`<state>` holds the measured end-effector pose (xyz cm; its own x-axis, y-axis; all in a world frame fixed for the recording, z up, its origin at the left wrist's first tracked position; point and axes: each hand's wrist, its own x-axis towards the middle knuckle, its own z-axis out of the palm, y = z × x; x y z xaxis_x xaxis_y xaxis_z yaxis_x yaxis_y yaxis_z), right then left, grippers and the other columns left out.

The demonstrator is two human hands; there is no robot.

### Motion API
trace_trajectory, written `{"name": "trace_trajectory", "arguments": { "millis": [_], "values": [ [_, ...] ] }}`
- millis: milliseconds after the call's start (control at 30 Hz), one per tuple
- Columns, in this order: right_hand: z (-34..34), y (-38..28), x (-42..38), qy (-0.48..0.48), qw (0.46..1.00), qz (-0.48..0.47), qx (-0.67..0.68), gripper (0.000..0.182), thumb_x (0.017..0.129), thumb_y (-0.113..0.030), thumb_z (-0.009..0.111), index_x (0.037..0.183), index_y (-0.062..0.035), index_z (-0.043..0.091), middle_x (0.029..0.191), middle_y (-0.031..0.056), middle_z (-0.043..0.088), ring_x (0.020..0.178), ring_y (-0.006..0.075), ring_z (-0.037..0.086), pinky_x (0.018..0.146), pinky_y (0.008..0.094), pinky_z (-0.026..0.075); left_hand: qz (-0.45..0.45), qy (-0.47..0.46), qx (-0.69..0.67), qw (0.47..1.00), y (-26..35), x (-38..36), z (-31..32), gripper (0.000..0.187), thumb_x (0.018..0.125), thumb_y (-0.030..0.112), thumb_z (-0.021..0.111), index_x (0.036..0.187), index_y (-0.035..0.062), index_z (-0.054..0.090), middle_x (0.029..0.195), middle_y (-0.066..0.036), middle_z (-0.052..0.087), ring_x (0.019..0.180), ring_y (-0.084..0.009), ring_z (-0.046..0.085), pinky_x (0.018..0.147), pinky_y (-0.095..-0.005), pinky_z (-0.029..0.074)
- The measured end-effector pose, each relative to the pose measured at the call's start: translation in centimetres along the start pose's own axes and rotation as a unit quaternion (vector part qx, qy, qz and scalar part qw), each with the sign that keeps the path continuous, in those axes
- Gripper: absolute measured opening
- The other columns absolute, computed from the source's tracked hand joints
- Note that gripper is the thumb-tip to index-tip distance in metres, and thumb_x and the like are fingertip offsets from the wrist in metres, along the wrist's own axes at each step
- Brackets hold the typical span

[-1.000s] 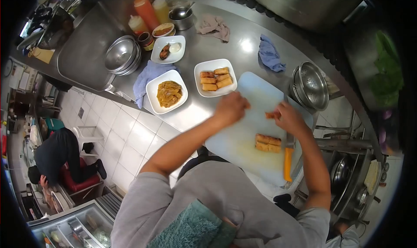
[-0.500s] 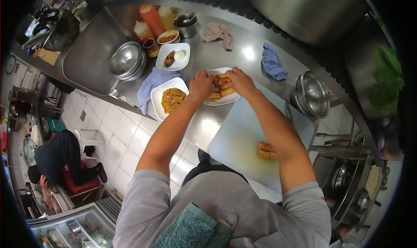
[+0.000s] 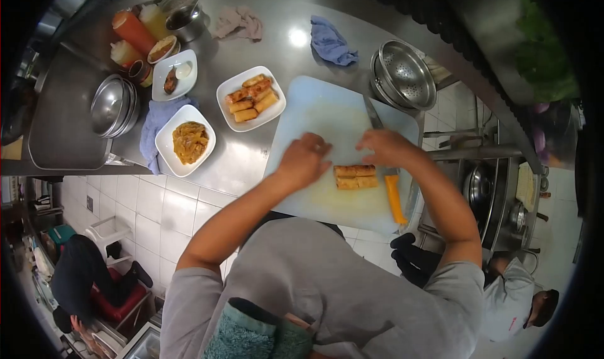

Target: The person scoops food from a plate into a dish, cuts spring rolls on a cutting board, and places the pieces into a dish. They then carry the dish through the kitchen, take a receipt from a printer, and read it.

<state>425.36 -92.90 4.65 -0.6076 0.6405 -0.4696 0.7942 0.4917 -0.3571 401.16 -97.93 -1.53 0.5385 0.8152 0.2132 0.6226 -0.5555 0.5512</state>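
Note:
My left hand (image 3: 305, 160) hovers over the pale cutting board (image 3: 308, 98), fingers apart and nothing in them. Facing it from the right is my right hand (image 3: 388, 148), also open and empty, slightly blurred. Just below and between the two lie cut spring rolls (image 3: 355, 177), side by side on the board. A knife with an orange handle (image 3: 394, 198) rests along the board's right side, its blade partly covered by my right hand. To the left of the board, a white square dish (image 3: 229, 122) holds several more golden spring roll pieces.
Left on the steel counter are a white dish of noodle-like food (image 3: 189, 142), a small dish with sauce (image 3: 184, 70), metal bowls (image 3: 112, 107) and sauce bottles (image 3: 133, 33). A colander (image 3: 407, 73) stands right of the board. One person crouches lower left; another person is lower right.
Both hands have left the dish of spring rolls and moved right, over the board. The view has turned right, bringing the whole knife handle into sight.

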Motion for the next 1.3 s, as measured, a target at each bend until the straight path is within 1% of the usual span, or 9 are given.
{"name": "trace_trajectory", "arguments": {
  "millis": [67, 267, 300, 367, 600, 833, 1033, 1133, 1300],
  "values": [
    [2.3, 0.2, -1.7, -0.026, 0.999, 0.024, 0.018, 0.026, 0.077, -0.026, 0.063, 0.098, -0.0108, 0.062, 0.099, 0.0102, 0.056, 0.094, 0.028, 0.056, 0.079, 0.0375, 0.046, -0.012, -0.072, -0.011, 0.997, 1.9, 0.5, 1.8, 0.027, 0.074, 0.023, 0.064, 0.097, 0.0088, 0.063, 0.095, -0.008, 0.057, 0.095, -0.0264, 0.052, 0.076, -0.038, 0.045],
    [2.5, -1.2, -3.2, -0.014, 0.994, 0.092, 0.049, 0.028, 0.074, -0.023, 0.066, 0.098, -0.01, 0.062, 0.104, 0.0102, 0.055, 0.097, 0.0275, 0.056, 0.08, 0.0375, 0.046, 0.011, -0.056, 0.037, 0.998, 3.1, 0.1, 3.9, 0.024, 0.07, 0.023, 0.065, 0.09, 0.0097, 0.06, 0.087, -0.007, 0.053, 0.091, -0.0266, 0.051, 0.073, -0.0386, 0.045],
    [1.8, -1.1, -2.8, 0.001, 0.995, 0.081, 0.061, 0.03, 0.074, -0.023, 0.066, 0.1, -0.0093, 0.06, 0.105, 0.0105, 0.055, 0.099, 0.0277, 0.055, 0.082, 0.0371, 0.046, -0.009, -0.09, 0.019, 0.996, 2.8, 0.2, 2.7, 0.029, 0.07, 0.021, 0.065, 0.096, 0.009, 0.06, 0.096, -0.008, 0.053, 0.095, -0.0264, 0.051, 0.074, -0.0373, 0.045],
    [0.8, -1.0, -1.8, 0.03, 0.994, 0.066, 0.087, 0.035, 0.073, -0.022, 0.066, 0.104, -0.0079, 0.058, 0.108, 0.0112, 0.054, 0.102, 0.0281, 0.054, 0.085, 0.0364, 0.045, -0.055, -0.016, 0.009, 0.998, 0.6, 0.2, 0.7, 0.035, 0.07, 0.02, 0.066, 0.102, 0.0085, 0.059, 0.103, -0.008, 0.053, 0.099, -0.0266, 0.05, 0.076, -0.0377, 0.045],
    [-3.7, -6.7, 13.7, 0.262, 0.947, -0.188, -0.009, 0.045, 0.074, -0.015, 0.065, 0.116, -0.0068, 0.05, 0.12, 0.008, 0.05, 0.111, 0.026, 0.047, 0.092, 0.0358, 0.041, -0.191, 0.093, 0.146, 0.966, -12.1, -0.9, -7.6, 0.054, 0.074, 0.029, 0.061, 0.123, 0.0087, 0.049, 0.121, -0.013, 0.048, 0.119, -0.0302, 0.04, 0.097, -0.0444, 0.034],
    [-4.1, -9.1, 24.9, 0.176, 0.958, -0.201, -0.101, 0.047, 0.069, -0.01, 0.065, 0.114, -0.0068, 0.052, 0.128, 0.0079, 0.045, 0.116, 0.0251, 0.043, 0.094, 0.0371, 0.04, -0.269, -0.011, 0.093, 0.958, -17.0, -0.9, -9.9, 0.049, 0.076, 0.027, 0.059, 0.121, 0.0088, 0.05, 0.123, -0.012, 0.05, 0.121, -0.0314, 0.038, 0.098, -0.0463, 0.032],
    [-4.3, -9.0, 25.2, 0.153, 0.956, -0.2, -0.148, 0.042, 0.065, -0.011, 0.069, 0.104, -0.0064, 0.054, 0.13, 0.0087, 0.042, 0.114, 0.027, 0.044, 0.093, 0.0372, 0.041, -0.261, -0.012, 0.169, 0.951, -16.4, -0.4, -9.5, 0.042, 0.077, 0.026, 0.059, 0.116, 0.0117, 0.055, 0.122, -0.01, 0.051, 0.122, -0.0314, 0.038, 0.097, -0.0517, 0.032],
    [-4.4, -8.3, 25.5, 0.16, 0.954, -0.22, -0.125, 0.037, 0.065, -0.01, 0.069, 0.098, -0.0062, 0.053, 0.126, 0.0088, 0.044, 0.112, 0.0274, 0.045, 0.09, 0.0376, 0.042, -0.223, 0.084, 0.241, 0.941, -16.6, -0.8, -8.7, 0.031, 0.077, 0.025, 0.057, 0.105, 0.0126, 0.062, 0.106, -0.01, 0.06, 0.109, -0.0306, 0.048, 0.091, -0.0438, 0.038],
    [-4.6, -8.2, 26.1, 0.175, 0.945, -0.262, -0.086, 0.031, 0.064, -0.007, 0.066, 0.091, -0.0067, 0.051, 0.118, 0.0084, 0.049, 0.105, 0.0268, 0.049, 0.085, 0.0375, 0.044, -0.257, 0.087, 0.136, 0.953, -16.5, -1.1, -8.9, 0.029, 0.076, 0.021, 0.058, 0.103, 0.0113, 0.062, 0.109, -0.012, 0.059, 0.114, -0.0333, 0.044, 0.094, -0.044, 0.036]
  ]
}}
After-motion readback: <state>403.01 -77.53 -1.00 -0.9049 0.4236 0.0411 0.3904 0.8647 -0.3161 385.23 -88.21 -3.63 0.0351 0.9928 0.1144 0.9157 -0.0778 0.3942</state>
